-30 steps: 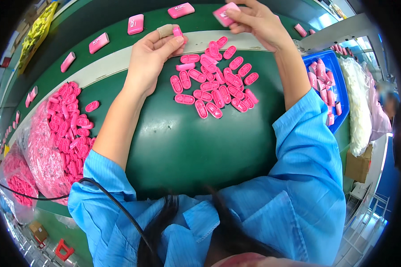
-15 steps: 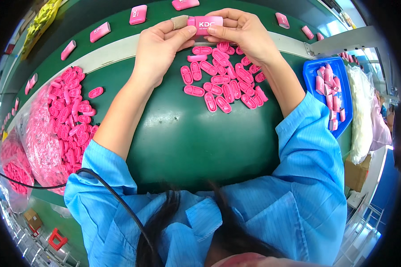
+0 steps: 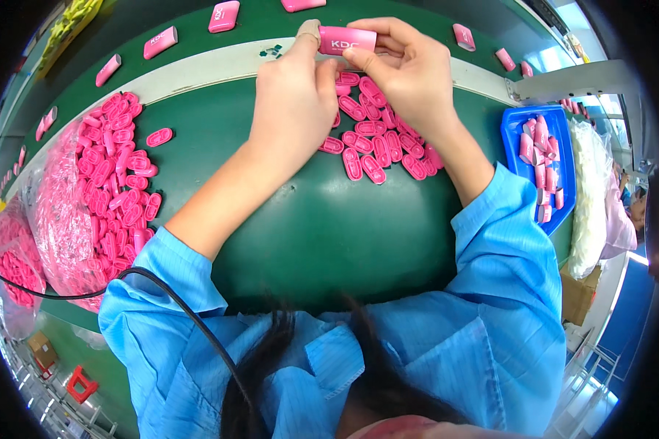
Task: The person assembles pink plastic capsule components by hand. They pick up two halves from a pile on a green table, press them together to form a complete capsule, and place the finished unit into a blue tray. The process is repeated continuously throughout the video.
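Observation:
At the far side of the bench, a pink-and-white flat case (image 3: pixel 348 41) with white lettering is held up level between my hands. My right hand (image 3: pixel 417 84) pinches its right end, thumb in front and fingers behind. At the left end, the beige-covered index finger of my left hand (image 3: pixel 293 106) presses against the case. The left thumb points up below it, and the other left fingers are mostly hidden. Under and between my hands lie several loose pink oval end caps (image 3: pixel 373 146), partly covered by my left hand.
A heap of pink caps (image 3: pixel 117 183) spills from a clear plastic bag (image 3: pixel 58 212) at left. At right, a blue tray (image 3: pixel 516 157) holds pink cases. More cases (image 3: pixel 161 42) lie on the green belt beyond a white rail (image 3: pixel 198 79). A black cable (image 3: pixel 168 289) crosses my left sleeve.
My left hand has turned and moved right, its covered fingertip now at the case's left end. The case has shifted slightly right with my right hand. Small green bits on the rail are now uncovered.

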Tool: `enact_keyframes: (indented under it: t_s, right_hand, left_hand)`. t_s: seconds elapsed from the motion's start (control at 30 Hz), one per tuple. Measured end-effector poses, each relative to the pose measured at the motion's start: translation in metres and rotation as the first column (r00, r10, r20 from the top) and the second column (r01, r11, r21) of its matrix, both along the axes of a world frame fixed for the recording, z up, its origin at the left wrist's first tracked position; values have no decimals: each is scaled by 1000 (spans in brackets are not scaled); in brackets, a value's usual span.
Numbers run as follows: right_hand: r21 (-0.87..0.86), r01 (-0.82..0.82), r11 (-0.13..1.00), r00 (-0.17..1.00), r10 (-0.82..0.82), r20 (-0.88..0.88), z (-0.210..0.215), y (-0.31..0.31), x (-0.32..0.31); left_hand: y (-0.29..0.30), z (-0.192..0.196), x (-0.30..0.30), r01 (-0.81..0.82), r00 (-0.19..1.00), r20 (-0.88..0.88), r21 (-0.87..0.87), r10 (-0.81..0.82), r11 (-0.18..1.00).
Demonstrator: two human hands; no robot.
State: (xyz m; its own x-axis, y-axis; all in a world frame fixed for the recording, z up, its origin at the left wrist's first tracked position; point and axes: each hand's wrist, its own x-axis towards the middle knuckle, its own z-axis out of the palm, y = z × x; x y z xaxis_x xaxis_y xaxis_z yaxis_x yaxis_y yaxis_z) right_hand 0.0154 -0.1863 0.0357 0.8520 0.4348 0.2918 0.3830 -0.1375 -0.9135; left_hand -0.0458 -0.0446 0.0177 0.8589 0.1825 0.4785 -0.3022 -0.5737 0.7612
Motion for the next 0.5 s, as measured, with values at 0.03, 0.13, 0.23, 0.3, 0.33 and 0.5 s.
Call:
enact_keyframes:
  t_s: [0.03, 0.13, 0.23, 0.3, 0.33, 0.5]
  right_hand:
    - [-46, 53, 998, 996, -50, 77, 3, 3, -7]
    - [-44, 54, 998, 996, -51, 73, 0, 1, -3]
    - [-85, -53, 995, 999, 53, -11, -4, -5, 29]
    - [-65, -89, 994, 989, 80, -127, -2, -2, 52]
    - [-57, -97, 994, 979, 85, -186, 0, -2, 63]
    - [-254, 77, 964, 995, -92, -47, -17, -10, 113]
  left_hand:
    - [-1, 0, -1, -23, 999, 31, 60, 21, 998]
    - [-1, 2, 0, 10, 1000, 10, 126, -11, 992]
    - [11, -2, 17, 51, 999, -12, 170, -50, 984]
    - [21, 3, 21, 25, 998, -60, 205, -12, 978]
    - [25, -1, 26, -26, 998, 55, 181, 16, 983]
    - [47, -8, 35, 247, 968, -128, 359, -214, 900]
